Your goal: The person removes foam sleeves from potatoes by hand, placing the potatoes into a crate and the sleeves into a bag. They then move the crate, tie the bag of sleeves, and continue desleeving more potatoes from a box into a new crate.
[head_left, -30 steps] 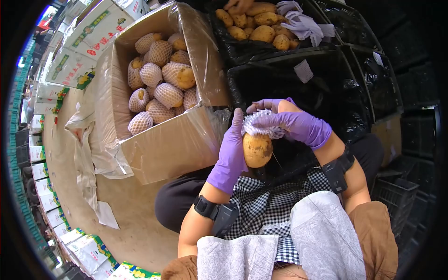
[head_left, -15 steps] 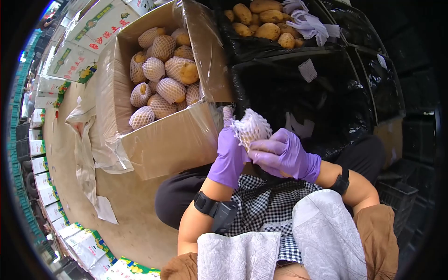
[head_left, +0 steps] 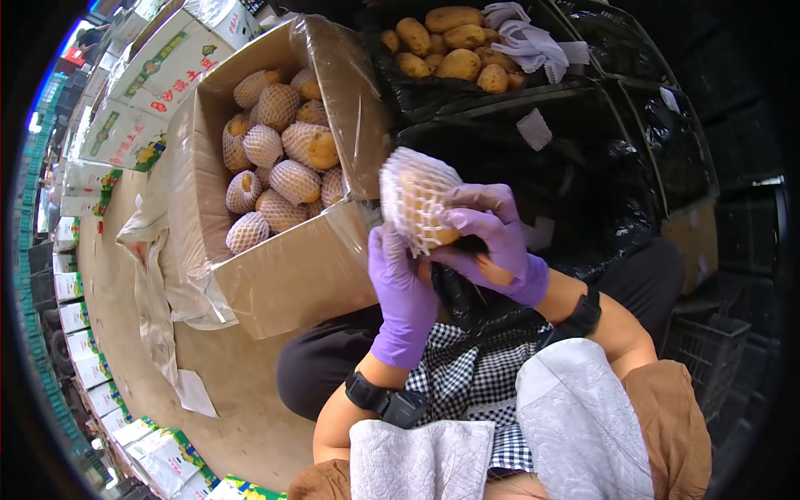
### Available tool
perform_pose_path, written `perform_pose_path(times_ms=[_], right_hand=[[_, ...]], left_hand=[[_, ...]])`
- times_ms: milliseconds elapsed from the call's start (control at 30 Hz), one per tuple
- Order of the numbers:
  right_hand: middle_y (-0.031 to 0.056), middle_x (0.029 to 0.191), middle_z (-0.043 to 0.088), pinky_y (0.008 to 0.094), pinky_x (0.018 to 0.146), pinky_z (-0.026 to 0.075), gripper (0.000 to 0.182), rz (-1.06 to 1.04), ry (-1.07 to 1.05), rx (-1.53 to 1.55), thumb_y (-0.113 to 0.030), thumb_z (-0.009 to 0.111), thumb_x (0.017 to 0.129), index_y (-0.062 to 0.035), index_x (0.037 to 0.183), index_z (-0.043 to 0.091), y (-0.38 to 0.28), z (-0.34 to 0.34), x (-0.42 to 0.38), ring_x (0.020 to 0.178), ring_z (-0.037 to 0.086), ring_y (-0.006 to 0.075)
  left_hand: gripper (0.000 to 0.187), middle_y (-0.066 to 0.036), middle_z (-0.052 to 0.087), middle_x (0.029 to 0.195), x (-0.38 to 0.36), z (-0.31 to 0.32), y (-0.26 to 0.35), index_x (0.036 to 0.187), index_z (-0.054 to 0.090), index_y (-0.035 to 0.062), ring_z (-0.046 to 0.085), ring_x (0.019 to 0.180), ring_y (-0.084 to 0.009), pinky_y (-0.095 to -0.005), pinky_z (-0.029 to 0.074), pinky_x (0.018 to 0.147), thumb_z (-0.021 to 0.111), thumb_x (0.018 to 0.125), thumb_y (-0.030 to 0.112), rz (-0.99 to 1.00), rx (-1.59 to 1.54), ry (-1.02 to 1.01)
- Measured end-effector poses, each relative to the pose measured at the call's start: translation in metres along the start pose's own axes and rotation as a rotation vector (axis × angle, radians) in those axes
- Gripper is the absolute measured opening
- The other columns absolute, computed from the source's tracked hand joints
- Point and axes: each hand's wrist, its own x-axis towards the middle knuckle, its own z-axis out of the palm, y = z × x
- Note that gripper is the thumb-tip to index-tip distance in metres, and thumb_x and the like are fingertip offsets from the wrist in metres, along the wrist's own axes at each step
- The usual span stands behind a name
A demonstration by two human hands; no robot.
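Note:
A potato in a white foam net sleeve [head_left: 419, 198] is held up between both hands, above my lap. The net covers most of it, and yellow skin shows at its lower end. My left hand [head_left: 402, 283], in a purple glove, has its fingers closed on the net's lower left edge. My right hand [head_left: 498, 242], gloved too, pinches the right side between thumb and fingers. To the left stands a cardboard box [head_left: 292, 287] lined with clear plastic. Several netted potatoes [head_left: 287, 146] lie inside it.
Beyond my hands, bare potatoes [head_left: 458, 62] lie in a black-lined container with spare foam nets [head_left: 533, 46] beside them. A loose net piece [head_left: 534, 130] rests on black plastic [head_left: 600, 167]. Printed white cartons [head_left: 137, 117] line the left; a plastic crate [head_left: 708, 350] stands at right.
Both hands have moved up and slightly left with the potato. The net, bunched up before, is now spread over it. The left fingers have closed on the net's lower edge.

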Motion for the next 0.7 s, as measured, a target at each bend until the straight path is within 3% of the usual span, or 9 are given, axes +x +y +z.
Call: perform_pose_path(times_ms=[67,167,233,300,400,500,567,633,700], right_hand=[[0.0079,0.113,0.054,0.0383,0.09,0.045,0.057,-0.062,0.027,0.006,-0.012,0.085,0.067,-0.0163,0.116,0.055,-0.003,0.009,0.018,0.106,0.051,0.0273],[0.0044,0.107,0.055,0.0425,0.094,0.045,0.035,-0.176,0.151,0.143,-0.011,0.078,0.072,-0.015,0.103,0.062,0.002,0.041,0.043,0.105,0.052,0.0251],[0.0034,0.105,0.056,0.0445,0.095,0.045,0.026,-0.273,0.08,0.218,-0.013,0.072,0.074,-0.0144,0.099,0.064,0.01,0.059,0.062,0.104,0.054,0.0235],[0.0034,0.103,0.058,0.0433,0.093,0.045,0.025,-0.244,0.075,0.284,-0.012,0.068,0.075,-0.0148,0.1,0.064,0.01,0.082,0.083,0.102,0.057,0.0232],[0.0054,0.106,0.06,0.0392,0.095,0.046,0.029,-0.259,-0.073,-0.046,-0.01,0.069,0.077,-0.0134,0.105,0.066,0.024,0.095,0.097,0.105,0.058,0.0247],[0.0067,0.102,0.062,0.0384,0.093,0.044,0.024,-0.171,-0.007,0.085,-0.005,0.064,0.081,-0.0116,0.105,0.065,0.074,0.043,0.057,0.102,0.057,0.0248],[0.0123,0.106,0.058,0.039,0.092,0.044,0.019,0.245,0.19,-0.321,-0.002,0.059,0.082,-0.0074,0.1,0.06,0.112,-0.015,0.012,0.099,0.055,0.0298],[0.0148,0.117,0.052,0.0433,0.097,0.04,0.031,0.627,0.404,-0.795,-0.011,0.066,0.079,-0.0038,0.108,0.056,0.184,-0.062,-0.037,0.11,0.05,0.0334],[0.0168,0.116,0.053,0.0439,0.097,0.04,0.039,1.04,0.225,-0.902,-0.017,0.07,0.078,-0.0033,0.111,0.056,0.226,-0.103,-0.061,0.112,0.05,0.0356]], left_hand=[[0.049,-0.011,0.056,0.127,-0.006,-0.003,0.005,0.133,0.046,0.0018,0.055,0.117,-0.0207,-0.0341,0.045,0.1,0.044,0.1,0.038,-0.003,-0.177,-0.003],[0.049,-0.009,0.056,0.127,-0.003,0.003,0.031,0.133,0.047,0.0065,0.056,0.115,-0.0183,-0.0337,0.046,0.098,0.043,0.1,0.042,0.063,-0.199,-0.017],[0.049,-0.008,0.055,0.128,0.001,-0.004,0.04,0.135,0.044,0.0086,0.055,0.116,-0.0191,-0.0342,0.046,0.098,0.043,0.1,0.042,0.086,-0.182,-0.003],[0.05,-0.008,0.054,0.129,0.016,0.009,0.057,0.135,0.044,0.0093,0.054,0.118,-0.0198,-0.0341,0.045,0.098,0.043,0.1,0.044,0.207,-0.057,0.195],[0.049,-0.009,0.052,0.131,0.058,-0.032,0.064,0.135,0.041,0.0075,0.053,0.12,-0.0232,-0.0366,0.045,0.099,0.043,0.099,0.041,0.103,0.161,0.284],[0.052,-0.014,0.049,0.132,0.048,-0.002,0.071,0.142,0.027,0.002,0.051,0.121,-0.0294,-0.0372,0.046,0.098,0.041,0.1,0.03,-0.113,0.021,0.414],[0.044,-0.014,0.054,0.125,0.042,-0.007,0.051,0.135,0.036,0.0041,0.058,0.107,-0.0291,-0.0367,0.049,0.09,0.044,0.1,0.028,-0.048,0.075,0.309],[0.039,-0.013,0.058,0.119,0.034,0.0,0.028,0.131,0.041,0.0052,0.061,0.099,-0.0256,-0.0354,0.05,0.086,0.045,0.099,0.027,-0.021,0.186,0.192],[0.028,-0.013,0.063,0.106,0.031,0.014,0.009,0.121,0.051,0.0036,0.064,0.09,-0.0208,-0.0334,0.052,0.079,0.046,0.1,0.021,-0.06,0.264,0.021]])
